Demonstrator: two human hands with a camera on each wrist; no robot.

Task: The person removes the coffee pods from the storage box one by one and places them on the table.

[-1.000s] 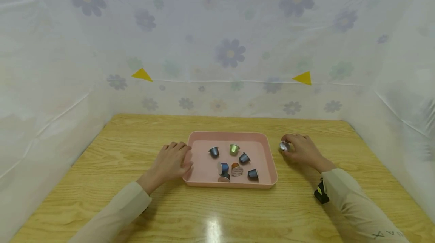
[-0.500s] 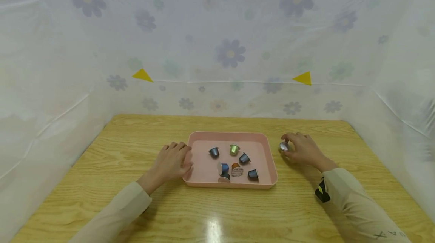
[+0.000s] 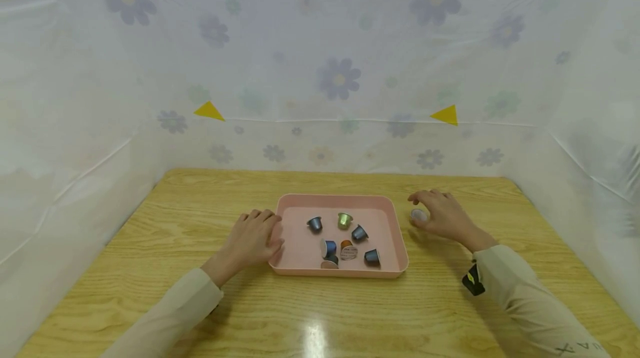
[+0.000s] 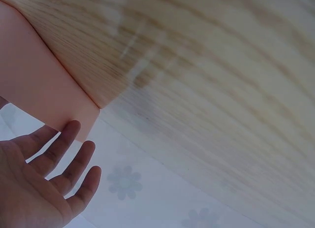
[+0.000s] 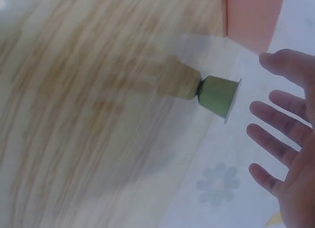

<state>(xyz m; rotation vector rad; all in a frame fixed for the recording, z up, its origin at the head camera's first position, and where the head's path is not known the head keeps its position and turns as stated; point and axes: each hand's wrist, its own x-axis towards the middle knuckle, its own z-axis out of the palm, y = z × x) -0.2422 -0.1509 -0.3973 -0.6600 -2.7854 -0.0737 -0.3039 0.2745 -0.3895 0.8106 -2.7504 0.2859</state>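
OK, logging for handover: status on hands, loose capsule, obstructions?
Left hand touching pink tray. Right hand open beside green capsule, not gripping. Capsule upright on table, right of tray. Nothing seen between capsule and right hand.

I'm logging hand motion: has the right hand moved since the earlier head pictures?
Yes, slightly: judged against the pink tray, the right hand has shifted away from the person, its fingers opening wider beside the green capsule.
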